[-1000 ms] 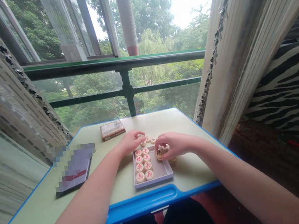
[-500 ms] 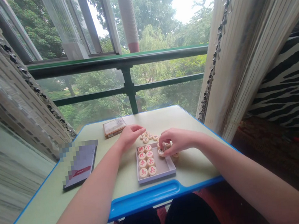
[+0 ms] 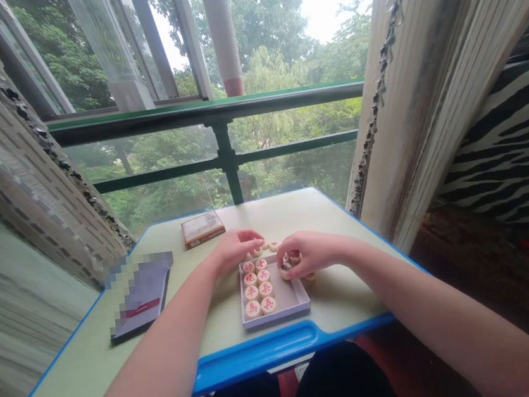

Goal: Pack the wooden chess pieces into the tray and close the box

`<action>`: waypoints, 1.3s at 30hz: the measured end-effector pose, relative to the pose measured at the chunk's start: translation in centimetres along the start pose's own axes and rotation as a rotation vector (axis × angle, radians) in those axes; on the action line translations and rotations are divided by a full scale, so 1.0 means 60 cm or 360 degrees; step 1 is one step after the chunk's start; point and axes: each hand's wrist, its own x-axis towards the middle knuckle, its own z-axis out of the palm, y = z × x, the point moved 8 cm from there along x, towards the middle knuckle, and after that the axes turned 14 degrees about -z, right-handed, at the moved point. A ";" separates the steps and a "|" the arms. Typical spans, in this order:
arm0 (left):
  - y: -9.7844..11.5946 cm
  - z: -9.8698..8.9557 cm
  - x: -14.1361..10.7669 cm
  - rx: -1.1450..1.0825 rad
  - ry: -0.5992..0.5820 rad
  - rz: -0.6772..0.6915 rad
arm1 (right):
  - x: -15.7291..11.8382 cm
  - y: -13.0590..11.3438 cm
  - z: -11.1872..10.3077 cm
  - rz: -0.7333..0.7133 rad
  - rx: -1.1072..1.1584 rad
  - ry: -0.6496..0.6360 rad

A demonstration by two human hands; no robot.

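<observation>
From my head view, my left hand (image 3: 236, 248) has just closed in on the loose pieces (image 3: 274, 246) on the bench (image 3: 352, 293), beyond the tray (image 3: 277, 317); I can't tell whether its fingers grip one. My right hand (image 3: 317, 249) pinches a dark-marked piece (image 3: 285, 271) at the tray's far right corner. Eight red-marked pieces (image 3: 266, 289) remain inside, so both hands are now among pieces.

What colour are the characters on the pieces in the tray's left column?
Red, on pale pieces; clearest in the head view.
</observation>
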 end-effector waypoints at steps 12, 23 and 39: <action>-0.008 0.003 0.006 0.0131 -0.0141 -0.0074 | -0.005 -0.002 -0.009 0.0050 0.0051 0.0015; -0.009 0.007 0.003 0.0060 -0.0214 -0.0044 | -0.002 0.078 -0.023 0.0193 -0.0072 0.0263; -0.020 0.009 0.002 0.0174 -0.0209 -0.0120 | -0.009 0.104 -0.030 0.0434 -0.0366 0.0245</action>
